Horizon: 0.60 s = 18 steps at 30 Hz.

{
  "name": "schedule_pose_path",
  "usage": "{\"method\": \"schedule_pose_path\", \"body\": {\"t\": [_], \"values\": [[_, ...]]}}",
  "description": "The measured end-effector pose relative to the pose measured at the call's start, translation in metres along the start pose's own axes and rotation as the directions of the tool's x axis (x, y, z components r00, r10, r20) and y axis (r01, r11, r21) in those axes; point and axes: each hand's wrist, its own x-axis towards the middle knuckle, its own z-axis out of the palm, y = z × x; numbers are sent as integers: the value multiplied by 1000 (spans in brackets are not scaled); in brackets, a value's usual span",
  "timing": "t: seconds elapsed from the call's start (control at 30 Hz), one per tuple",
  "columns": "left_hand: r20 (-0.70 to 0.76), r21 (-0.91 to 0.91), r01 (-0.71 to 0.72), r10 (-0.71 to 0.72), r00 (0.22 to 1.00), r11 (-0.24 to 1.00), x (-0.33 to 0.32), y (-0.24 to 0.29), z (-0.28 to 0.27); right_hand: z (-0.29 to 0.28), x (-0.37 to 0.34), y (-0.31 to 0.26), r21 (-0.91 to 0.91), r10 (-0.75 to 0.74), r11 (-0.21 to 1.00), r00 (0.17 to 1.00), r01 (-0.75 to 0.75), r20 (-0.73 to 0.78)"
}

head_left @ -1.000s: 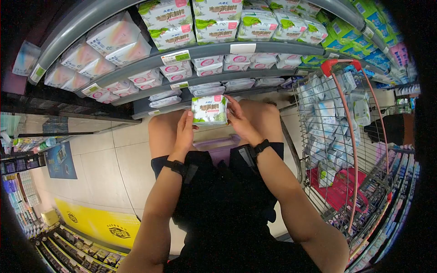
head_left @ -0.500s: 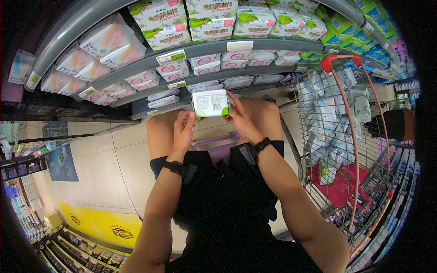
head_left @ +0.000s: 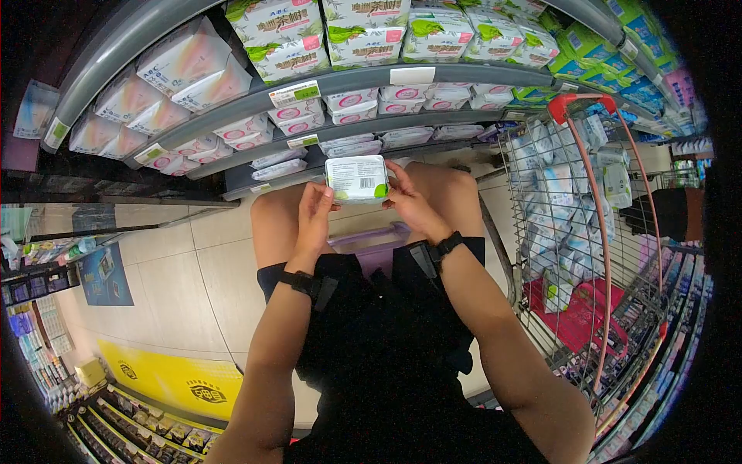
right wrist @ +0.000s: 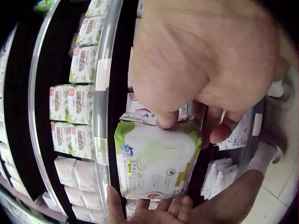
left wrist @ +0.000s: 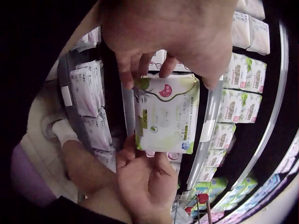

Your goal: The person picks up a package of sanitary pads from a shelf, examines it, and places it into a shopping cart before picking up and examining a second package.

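A white and green packet is held between both hands in front of the knees, its barcode side up in the head view. The left hand grips its left end, and the right hand grips its right end. In the left wrist view the left hand has its fingers at the top edge of the packet, with the right hand at the opposite edge. The right wrist view shows the right hand pinching one end of the packet.
Shelves of packets curve across the front. A metal shopping cart holding many packets and a red bag stands at the right. Behind it is part of another person. A purple stool shows between the legs.
The packet has turned over from its printed front to its barcode side. Since then it has tilted slightly, and both hands still hold its ends.
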Motion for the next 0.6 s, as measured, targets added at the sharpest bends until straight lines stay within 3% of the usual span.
{"method": "schedule_pose_path", "body": {"t": [0.13,0.23,0.33,0.43,0.6], "values": [[-25,54,16,-15,1000,998,2,-6,-6,4,-2,-1,-65,-24,998,1000,23,-18],[-15,75,6,-5,1000,997,5,-15,-7,11,-6,-15,-102,-72,992,995,78,62],[-7,173,38,-38,999,984,6,-16,-7,10,-4,-11,-48,-78,995,995,82,65],[-56,146,17,-9,998,989,3,-14,-1,8,-2,-9,126,52,990,998,-56,36],[-37,210,-27,35,999,977,1,-15,4,5,2,0,238,13,971,999,-21,35]]}}
